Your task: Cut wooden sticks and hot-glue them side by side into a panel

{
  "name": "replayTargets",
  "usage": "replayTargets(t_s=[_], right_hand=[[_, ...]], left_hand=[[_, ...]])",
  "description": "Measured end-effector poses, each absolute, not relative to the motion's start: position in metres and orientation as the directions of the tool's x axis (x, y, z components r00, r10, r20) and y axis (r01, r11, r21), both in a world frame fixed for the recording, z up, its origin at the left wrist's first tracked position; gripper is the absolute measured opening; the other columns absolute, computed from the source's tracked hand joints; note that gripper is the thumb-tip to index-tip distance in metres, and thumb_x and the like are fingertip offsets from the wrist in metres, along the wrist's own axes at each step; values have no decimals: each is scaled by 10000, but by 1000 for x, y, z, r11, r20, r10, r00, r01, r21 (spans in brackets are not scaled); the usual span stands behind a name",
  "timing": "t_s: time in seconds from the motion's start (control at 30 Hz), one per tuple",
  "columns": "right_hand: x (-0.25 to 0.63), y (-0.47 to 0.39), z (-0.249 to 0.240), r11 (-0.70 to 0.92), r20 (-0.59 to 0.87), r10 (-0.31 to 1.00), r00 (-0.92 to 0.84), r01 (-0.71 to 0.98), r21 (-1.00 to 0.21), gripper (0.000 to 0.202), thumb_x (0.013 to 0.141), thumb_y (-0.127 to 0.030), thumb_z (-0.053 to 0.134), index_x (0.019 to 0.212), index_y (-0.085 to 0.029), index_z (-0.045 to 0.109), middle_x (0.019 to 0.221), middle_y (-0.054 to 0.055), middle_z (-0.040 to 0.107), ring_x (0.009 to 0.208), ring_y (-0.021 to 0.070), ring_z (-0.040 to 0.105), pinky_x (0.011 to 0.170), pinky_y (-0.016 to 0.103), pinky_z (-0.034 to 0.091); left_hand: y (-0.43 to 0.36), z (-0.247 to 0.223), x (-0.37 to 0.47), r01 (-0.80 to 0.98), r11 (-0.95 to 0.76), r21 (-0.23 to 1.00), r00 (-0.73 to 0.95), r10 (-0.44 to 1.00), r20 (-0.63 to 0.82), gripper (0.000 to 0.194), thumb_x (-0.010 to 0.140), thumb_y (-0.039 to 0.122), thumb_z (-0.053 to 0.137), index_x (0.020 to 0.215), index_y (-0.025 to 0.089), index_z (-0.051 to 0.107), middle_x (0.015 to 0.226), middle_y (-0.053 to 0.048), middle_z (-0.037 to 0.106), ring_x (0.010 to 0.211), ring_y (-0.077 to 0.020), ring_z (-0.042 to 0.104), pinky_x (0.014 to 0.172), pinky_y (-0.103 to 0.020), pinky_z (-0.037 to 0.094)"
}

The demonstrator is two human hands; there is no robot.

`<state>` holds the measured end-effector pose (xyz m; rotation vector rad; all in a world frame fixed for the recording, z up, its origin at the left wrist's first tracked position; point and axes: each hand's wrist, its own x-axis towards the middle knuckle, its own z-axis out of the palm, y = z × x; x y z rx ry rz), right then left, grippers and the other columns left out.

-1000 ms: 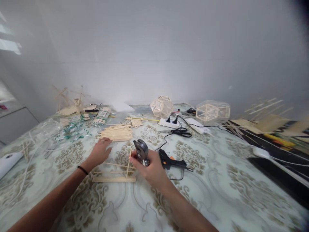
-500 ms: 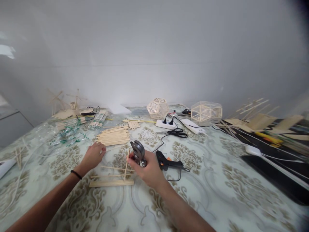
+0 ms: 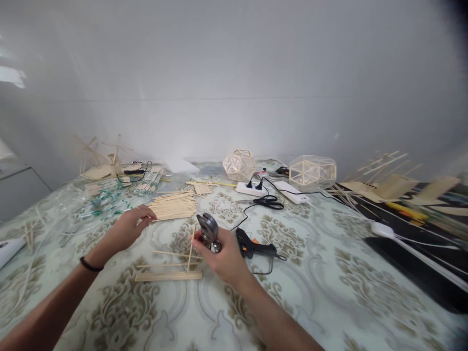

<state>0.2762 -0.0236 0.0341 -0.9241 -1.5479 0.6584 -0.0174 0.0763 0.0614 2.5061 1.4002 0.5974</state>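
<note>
- Far left, rear: a stick model (image 3: 104,163) stands finished on the worktop (image 3: 329,253); loose packets (image 3: 106,202) lie in front of it.
- Left hand (image 3: 127,226): fingers curled at the near end of the stick pile (image 3: 173,204), thumb and fingertips touching the nearest sticks. Whether one is actually pinched, I cannot tell.
- Centre, near edge: a small frame (image 3: 171,265) lies flat, made of a wide flat base strip, two thin cross sticks and one upright stick leaning across them. Judged partly built: few members placed, the pile barely drawn on.
- Right hand (image 3: 223,256): closed around a grey cutter (image 3: 208,229), its head raised, thumb tip by the top of the upright stick.
- Just right of that hand: a black glue gun (image 3: 256,246) lies on the worktop, cord running back to a power strip (image 3: 252,187).
- Rear centre and right: two polyhedron frames (image 3: 239,163), complete.
- Far right: more sticks and boards (image 3: 395,185), untouched.
</note>
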Motion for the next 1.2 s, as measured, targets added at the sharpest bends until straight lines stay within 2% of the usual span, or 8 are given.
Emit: replayTargets(t_s=[0.13, 0.3, 0.5, 0.63, 0.73, 0.9, 1.03, 1.2], right_hand=[[275, -25, 34, 518, 524, 851, -28, 199, -832, 106, 883, -295, 731, 829, -205, 745, 789, 36, 762, 730, 199, 704, 709, 300, 577], [272, -28, 33, 519, 521, 852, -42, 198, -832, 100, 881, -292, 745, 831, -205, 751, 787, 36, 764, 717, 197, 704, 699, 295, 575], [270, -31, 31, 506, 510, 859, -42, 215, -835, 109, 880, -298, 742, 823, -207, 755, 771, 34, 764, 700, 196, 700, 680, 288, 572], [270, -31, 31, 492, 496, 867, -39, 220, -842, 129, 882, -310, 741, 818, -199, 757, 760, 35, 763, 682, 195, 687, 659, 290, 562], [270, -32, 33, 488, 491, 870, -47, 220, -844, 126, 879, -308, 744, 820, -200, 765, 759, 35, 768, 697, 201, 695, 687, 300, 570], [267, -34, 35, 481, 475, 876, -79, 206, -852, 130, 892, -308, 751, 826, -202, 788, 774, 34, 795, 709, 205, 715, 705, 301, 584], [264, -34, 33, 475, 465, 880, -96, 186, -860, 185, 916, -379, 754, 868, -210, 812, 815, 34, 815, 739, 215, 745, 730, 306, 600], [265, -35, 31, 465, 461, 885, -67, 181, -867, 167, 902, -366, 769, 846, -213, 806, 772, 25, 785, 718, 212, 715, 706, 310, 589]], left_hand=[[49, 94, -24, 691, -534, 487, 383, 842, 380, 266, 980, 460, 725, 959, 196, 742, 1001, -49, 777, 941, -222, 733, 907, -370, 598], [16, 107, -7, 539, -526, 658, 280, 849, 448, 357, 912, 492, 791, 1106, 213, 683, 947, -47, 805, 865, -207, 771, 778, -278, 605], [7, 100, 19, 336, -536, 774, 316, 839, 443, 393, 932, 462, 791, 1165, 219, 588, 843, -36, 822, 822, -206, 802, 779, -290, 638], [2, 93, 33, 311, -524, 793, 354, 838, 415, 255, 932, 436, 803, 948, 192, 731, 893, -62, 830, 837, -206, 800, 809, -288, 635], [-3, 86, 44, 313, -521, 794, 397, 831, 389, 270, 931, 426, 807, 804, 188, 794, 918, -73, 840, 848, -213, 794, 819, -292, 634], [-5, 73, 56, 277, -549, 789, 444, 801, 402, 220, 959, 408, 785, 902, 205, 851, 953, -87, 849, 870, -228, 785, 831, -314, 628], [-6, 65, 63, 249, -580, 776, 436, 782, 444, 169, 972, 355, 772, 894, 227, 850, 891, -58, 810, 846, -195, 739, 815, -280, 603], [-11, 55, 70, 263, -586, 767, 397, 790, 468, 143, 991, 272, 725, 904, 232, 831, 935, -52, 791, 903, -195, 727, 832, -277, 578]])
